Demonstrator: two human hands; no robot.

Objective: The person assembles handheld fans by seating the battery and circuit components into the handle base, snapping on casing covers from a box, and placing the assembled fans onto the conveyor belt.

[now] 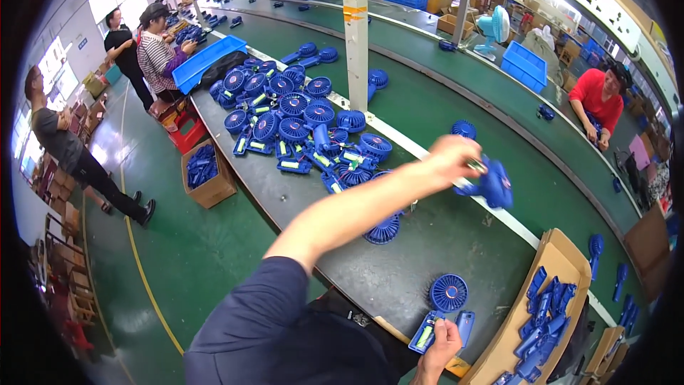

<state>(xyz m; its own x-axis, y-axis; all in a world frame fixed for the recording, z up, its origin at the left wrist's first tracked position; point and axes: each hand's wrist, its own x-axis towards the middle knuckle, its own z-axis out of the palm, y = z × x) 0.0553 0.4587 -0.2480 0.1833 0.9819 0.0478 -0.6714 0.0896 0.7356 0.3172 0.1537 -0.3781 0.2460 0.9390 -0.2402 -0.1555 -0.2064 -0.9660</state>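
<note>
My left hand (456,160) is stretched out over the edge between the bench and the green conveyor. Its fingers are closed on a blue handheld fan (495,184), smeared by motion. Near the bench's front edge, my right hand (443,342) grips another blue handheld fan (449,292), round head pointing away from me. That fan's handle is opened up and shows a light-green battery (425,336). A blue handle cover (465,324) lies beside the right hand's fingers. Past my left forearm, a heap of blue fans (292,105) covers the bench, several with batteries exposed.
A cardboard tray of blue handle shells (545,314) stands at the right. A white post (355,36) rises beside the conveyor (420,110). A blue crate (210,63) sits past the heap, and a carton (208,175) stands on the floor. Co-workers (598,103) are around the line.
</note>
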